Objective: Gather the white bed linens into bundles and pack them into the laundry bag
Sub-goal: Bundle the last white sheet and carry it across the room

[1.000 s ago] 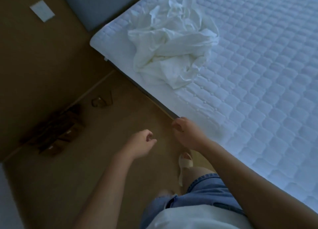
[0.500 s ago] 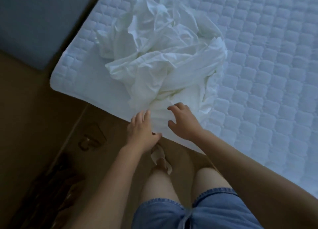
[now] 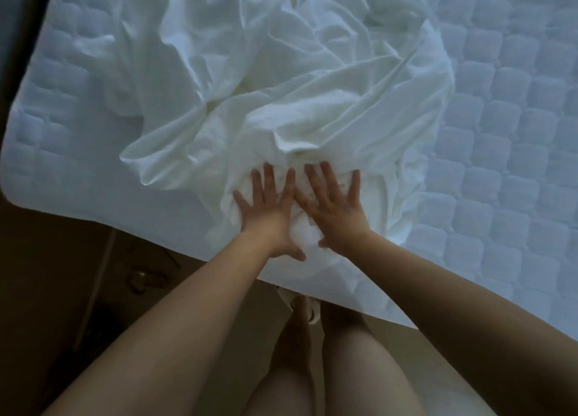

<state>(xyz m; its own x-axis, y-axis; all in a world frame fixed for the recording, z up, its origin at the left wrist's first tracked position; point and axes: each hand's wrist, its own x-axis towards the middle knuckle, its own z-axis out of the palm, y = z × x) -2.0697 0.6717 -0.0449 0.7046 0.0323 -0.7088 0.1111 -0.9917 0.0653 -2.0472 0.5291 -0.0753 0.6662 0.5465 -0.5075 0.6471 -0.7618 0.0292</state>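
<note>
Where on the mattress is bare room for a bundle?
Bare mattress lies right of the crumpled linens, and a narrower strip left of them. Crowded at the near edge, where left hand and right hand press them.

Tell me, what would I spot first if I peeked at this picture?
A big heap of crumpled white sheets fills the middle, lying on the quilted mattress near its corner. Right below it, the left hand and right hand lie flat side by side on the heap's near edge, fingers spread wide. Bare legs and a brown floor show at the bottom.
</note>
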